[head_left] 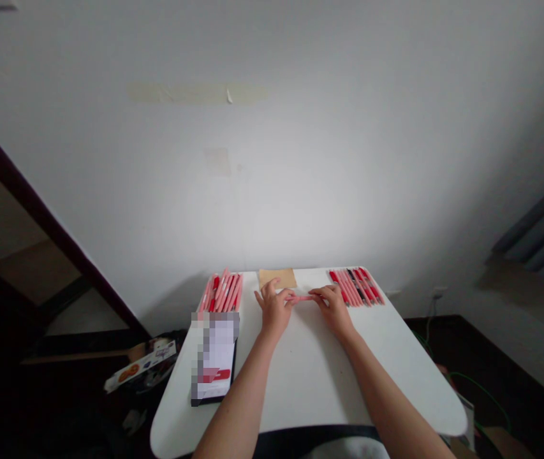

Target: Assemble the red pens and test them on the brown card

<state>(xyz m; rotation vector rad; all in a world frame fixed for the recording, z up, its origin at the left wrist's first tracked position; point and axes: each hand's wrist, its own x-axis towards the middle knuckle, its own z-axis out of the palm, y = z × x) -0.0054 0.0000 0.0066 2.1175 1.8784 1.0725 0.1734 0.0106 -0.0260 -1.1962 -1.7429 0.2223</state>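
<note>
Bare forearms run up the white table (300, 389) to the left hand (274, 310) and right hand (335, 309), each curled with fingertips pinched on one end of a pink pen (303, 298) held level between them, near a brown card (277, 278) at the far edge (a loose pile of pens (221, 293) lies left, a neat row (355, 287) right)

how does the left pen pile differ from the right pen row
The left pen pile is mostly pale pink; the right pen row is deeper red with some dark barrels. The left pen pile slants up-right, the right pen row up-left. The right pen row lies beside the right hand, the left pen pile apart from the left hand. Both lie at the white table's far edge; both hands pinch a pink pen.
</note>
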